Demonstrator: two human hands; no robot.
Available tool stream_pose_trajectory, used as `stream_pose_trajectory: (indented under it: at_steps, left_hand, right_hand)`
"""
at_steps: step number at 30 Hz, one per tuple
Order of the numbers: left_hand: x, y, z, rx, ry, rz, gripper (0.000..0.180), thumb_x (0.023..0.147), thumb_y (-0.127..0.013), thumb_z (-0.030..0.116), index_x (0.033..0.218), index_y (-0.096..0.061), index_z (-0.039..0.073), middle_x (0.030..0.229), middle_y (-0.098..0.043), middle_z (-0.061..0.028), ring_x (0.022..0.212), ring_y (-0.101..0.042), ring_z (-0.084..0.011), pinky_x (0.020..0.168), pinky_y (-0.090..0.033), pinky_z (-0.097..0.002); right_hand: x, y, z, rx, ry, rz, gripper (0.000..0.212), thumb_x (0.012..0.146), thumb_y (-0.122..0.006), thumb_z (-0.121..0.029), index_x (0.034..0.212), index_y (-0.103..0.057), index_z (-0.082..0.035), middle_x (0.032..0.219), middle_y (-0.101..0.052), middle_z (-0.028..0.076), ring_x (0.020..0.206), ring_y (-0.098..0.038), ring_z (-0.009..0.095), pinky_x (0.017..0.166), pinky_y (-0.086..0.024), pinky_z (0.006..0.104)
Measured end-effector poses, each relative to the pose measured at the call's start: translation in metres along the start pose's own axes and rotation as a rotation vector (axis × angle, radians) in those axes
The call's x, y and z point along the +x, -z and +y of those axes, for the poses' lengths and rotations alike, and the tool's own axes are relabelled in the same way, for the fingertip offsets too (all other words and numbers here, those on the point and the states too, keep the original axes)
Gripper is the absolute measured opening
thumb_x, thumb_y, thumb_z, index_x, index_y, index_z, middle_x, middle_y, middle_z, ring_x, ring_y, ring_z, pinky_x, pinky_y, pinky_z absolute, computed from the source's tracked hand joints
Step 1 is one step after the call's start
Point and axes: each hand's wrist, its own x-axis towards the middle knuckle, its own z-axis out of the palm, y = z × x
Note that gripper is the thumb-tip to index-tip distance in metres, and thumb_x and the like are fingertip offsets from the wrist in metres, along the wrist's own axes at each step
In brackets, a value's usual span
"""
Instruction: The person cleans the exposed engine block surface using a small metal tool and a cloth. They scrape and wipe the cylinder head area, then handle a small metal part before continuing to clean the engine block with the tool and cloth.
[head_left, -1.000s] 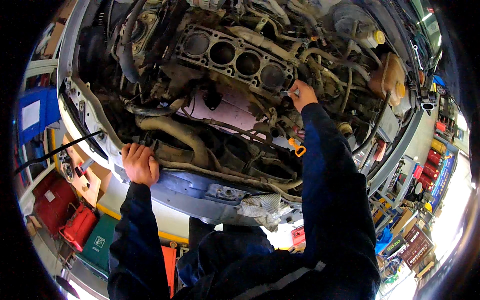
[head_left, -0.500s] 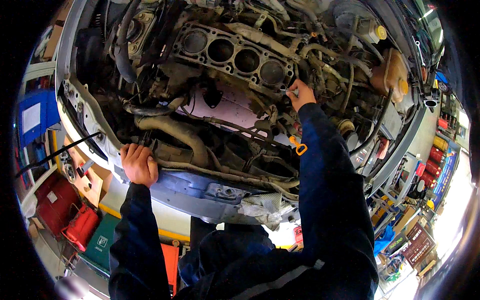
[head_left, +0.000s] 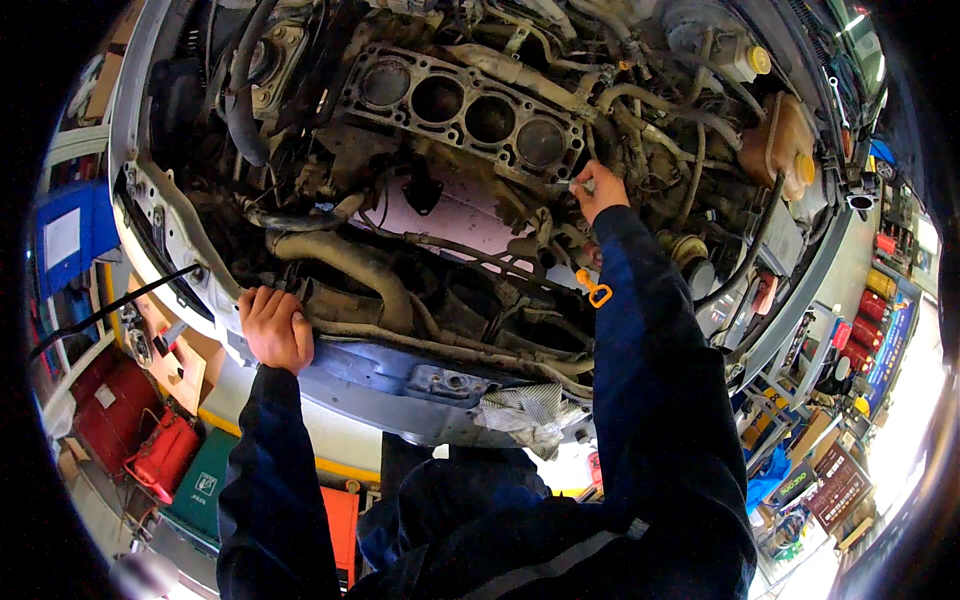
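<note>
An engine block (head_left: pixel 465 110) with its head off lies in the car's engine bay, its row of round cylinder bores facing up. At the block's right end, my right hand (head_left: pixel 604 188) is closed, thumb and fingers pinched on something small and pale at the block's lower corner. The fingers mostly hide what it is. My left hand (head_left: pixel 277 327) is wrapped over the front crossmember (head_left: pixel 360 362) of the car, at its left part. Beside my right forearm stands an orange dipstick handle (head_left: pixel 597 289).
A crumpled grey cloth (head_left: pixel 533 412) lies on the crossmember. Hoses and a brownish coolant tank (head_left: pixel 778 150) fill the bay's right side. A thin black prop rod (head_left: pixel 115 310) rises at the left. Red cases (head_left: pixel 165 452) and a green box (head_left: pixel 198 488) stand on the left floor.
The view has shifted very slightly. My right hand stays pinched at the block's right corner, and my left hand keeps its hold on the crossmember.
</note>
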Motion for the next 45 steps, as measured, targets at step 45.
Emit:
stream_pose_trajectory:
  at_steps: [45]
  left_hand:
    - [-0.007, 0.000, -0.006, -0.040, 0.039, 0.021, 0.013, 0.075, -0.063, 0.017, 0.079, -0.063, 0.006, 0.081, -0.063, -0.0120, 0.086, -0.061, -0.0362, 0.095, -0.047, -0.0517]
  right_hand:
    - [0.031, -0.036, -0.114, 0.021, -0.064, -0.172, 0.019, 0.094, -0.085, -0.015, 0.095, -0.073, 0.001, 0.087, -0.079, 0.018, 0.072, -0.078, 0.026, 0.069, -0.064, 0.0442]
